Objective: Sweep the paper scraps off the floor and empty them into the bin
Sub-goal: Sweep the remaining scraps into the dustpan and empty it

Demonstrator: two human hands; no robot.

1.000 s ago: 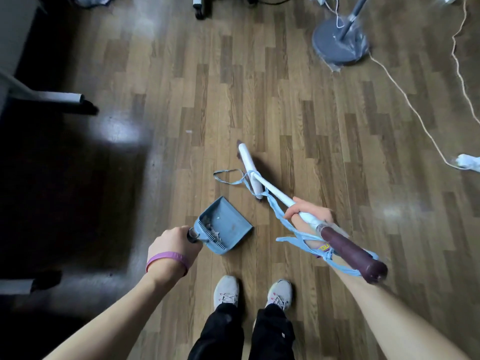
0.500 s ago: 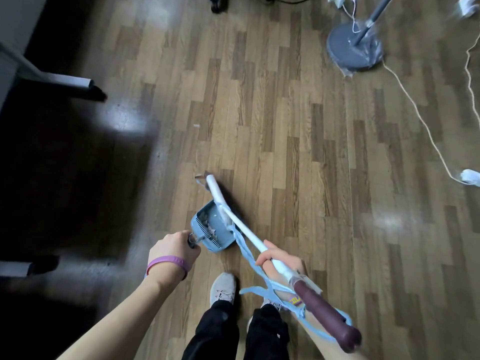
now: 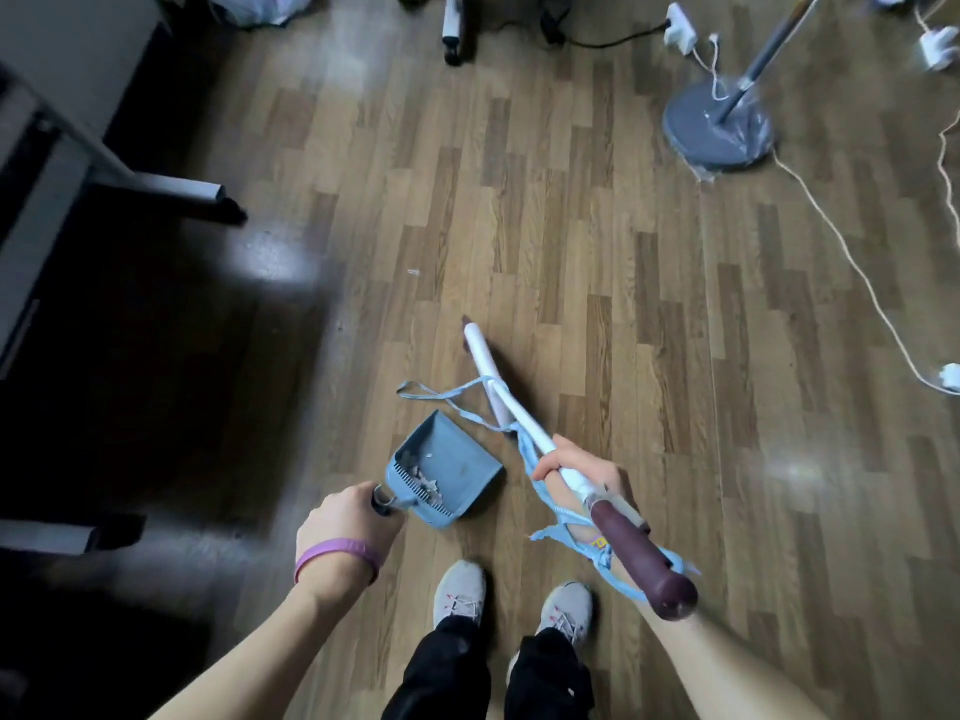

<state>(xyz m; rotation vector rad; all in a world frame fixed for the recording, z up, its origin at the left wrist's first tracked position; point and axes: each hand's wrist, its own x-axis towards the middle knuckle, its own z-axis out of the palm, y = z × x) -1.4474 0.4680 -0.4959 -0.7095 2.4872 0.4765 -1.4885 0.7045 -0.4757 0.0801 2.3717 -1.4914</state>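
My left hand point(image 3: 347, 527), with a purple wristband, is closed on the handle of a blue-grey dustpan point(image 3: 457, 472) resting on the wood floor in front of my feet. Paper scraps point(image 3: 422, 472) lie heaped at the back of the pan. My right hand point(image 3: 582, 467) grips the white shaft of a broom point(image 3: 519, 415) with a maroon grip end and loose blue ribbon tied around it. Its head point(image 3: 480, 350) rests on the floor just right of and beyond the pan. One tiny scrap point(image 3: 413, 272) lies on the floor farther ahead. No bin is in view.
A round grey fan base point(image 3: 714, 129) with its pole stands at the far right, with white cables point(image 3: 831, 220) and plugs trailing over the floor. Desk legs point(image 3: 171, 192) and dark shadow fill the left. Chair castors point(image 3: 452, 39) sit at the top. My shoes point(image 3: 460, 592) are below the pan.
The broom head swung right, off the dustpan's mouth, and now lies beyond and to the right of it. My right hand rose with the shaft. The dustpan stays put.
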